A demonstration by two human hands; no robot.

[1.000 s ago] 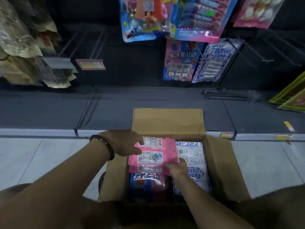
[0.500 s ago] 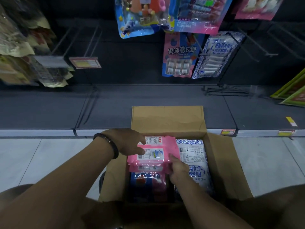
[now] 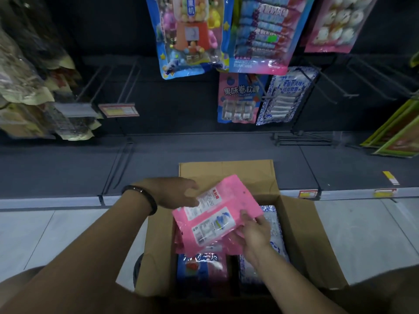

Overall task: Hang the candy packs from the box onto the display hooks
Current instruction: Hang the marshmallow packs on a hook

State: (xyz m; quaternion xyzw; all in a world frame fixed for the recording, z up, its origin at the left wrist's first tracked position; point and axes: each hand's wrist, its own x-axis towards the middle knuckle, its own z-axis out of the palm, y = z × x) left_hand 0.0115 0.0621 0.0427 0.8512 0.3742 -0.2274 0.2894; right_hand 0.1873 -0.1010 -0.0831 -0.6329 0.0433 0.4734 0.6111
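Step in hand, as I read it: lifting one pink candy pack (image 3: 215, 214) out of the cardboard box (image 3: 297, 227) to hang it. The pack is over the box's left half, tilted, label side up.

- **Right hand** (image 3: 255, 232): the grip has the thumb on top and pinches the pack's lower-right edge.
- **Left hand** (image 3: 172, 193): it sits at the pack's upper-left edge with the fingertips hidden. Can't tell if that grip pinches or only steadies.
- **In the box:** more pink packs (image 3: 181, 241) lie underneath, and blue-white packs (image 3: 275, 223) fill the right side.

To do it well:
- Peel off just the top pack.
- Turn it face out and find the hang hole.
- Hold near that end so the film doesn't flop.

The likely target is the hook with the pink hung pack (image 3: 238, 98), which probably matches. It hangs just left of the blue-white hung pack (image 3: 285, 96).

Room to move:
- The box walls are close on both sides, so lift straight up first.
- The dark shelf base (image 3: 226, 150) between the box and the hooks is open.
- Bare hooks (image 3: 331, 89) stick out at the right, so watch the wire tips.
- The large hanging packs (image 3: 181, 41) overhead crowd the approach from above.
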